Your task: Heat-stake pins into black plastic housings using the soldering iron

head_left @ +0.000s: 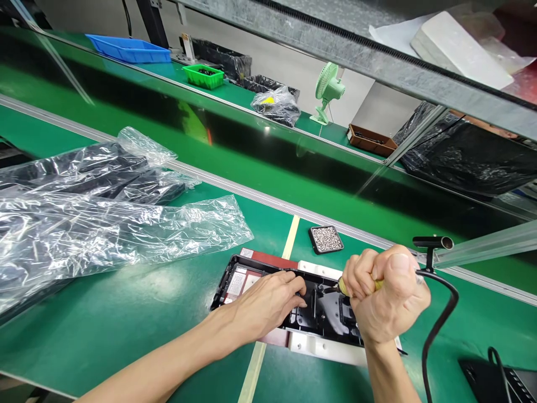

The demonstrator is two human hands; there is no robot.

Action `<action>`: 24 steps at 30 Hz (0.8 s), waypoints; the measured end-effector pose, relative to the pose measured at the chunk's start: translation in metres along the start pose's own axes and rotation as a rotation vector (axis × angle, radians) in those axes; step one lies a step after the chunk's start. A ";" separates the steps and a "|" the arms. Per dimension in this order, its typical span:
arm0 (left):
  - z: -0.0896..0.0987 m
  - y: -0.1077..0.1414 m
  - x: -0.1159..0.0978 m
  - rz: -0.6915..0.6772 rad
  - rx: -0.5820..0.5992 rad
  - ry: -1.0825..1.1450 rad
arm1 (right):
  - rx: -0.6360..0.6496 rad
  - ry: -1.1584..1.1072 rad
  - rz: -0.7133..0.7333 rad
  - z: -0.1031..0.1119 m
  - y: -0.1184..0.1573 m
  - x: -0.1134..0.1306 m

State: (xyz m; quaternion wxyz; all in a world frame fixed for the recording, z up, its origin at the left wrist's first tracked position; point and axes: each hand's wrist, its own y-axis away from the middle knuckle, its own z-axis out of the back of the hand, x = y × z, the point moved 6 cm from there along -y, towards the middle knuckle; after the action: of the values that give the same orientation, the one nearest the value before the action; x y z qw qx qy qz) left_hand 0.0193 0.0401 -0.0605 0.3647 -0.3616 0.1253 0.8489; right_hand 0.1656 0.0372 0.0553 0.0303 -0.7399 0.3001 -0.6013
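Note:
A long black plastic housing [308,319] lies open side up on a red and white fixture [312,344]. My left hand [274,299] reaches over its middle with bent fingers; thumb and fingertips grip inside the housing. Wrapped in a fist, my right hand [388,294] holds a yellow-handled tool [343,286] over the right half. Its dark tip points left and down into the housing; whether it touches a part I cannot tell. Most of the handle is hidden by my fingers. Just behind the fixture sits a small black tray [326,239] of tiny silvery metal pieces.
Plastic-wrapped dark parts [104,218] cover the left of the green table [168,313]. A black cable [438,330] hangs right of my right hand, near a black tubular holder [433,242]. Beyond a rail stand bins and a green fan [328,89]. A metal shelf [335,42] crosses above.

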 end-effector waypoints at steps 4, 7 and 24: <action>-0.001 0.001 0.002 0.005 -0.005 -0.004 | -0.008 -0.007 -0.006 0.000 0.001 0.000; -0.001 0.000 0.002 -0.002 -0.004 -0.003 | -0.006 -0.018 -0.011 0.000 0.001 -0.001; -0.001 -0.001 0.001 -0.019 -0.015 -0.002 | 0.010 -0.016 -0.008 -0.001 0.002 0.000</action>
State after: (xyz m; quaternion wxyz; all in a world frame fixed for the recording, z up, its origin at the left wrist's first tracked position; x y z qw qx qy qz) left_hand 0.0202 0.0414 -0.0619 0.3703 -0.3646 0.1150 0.8466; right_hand 0.1644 0.0361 0.0549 0.0340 -0.7456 0.2940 -0.5971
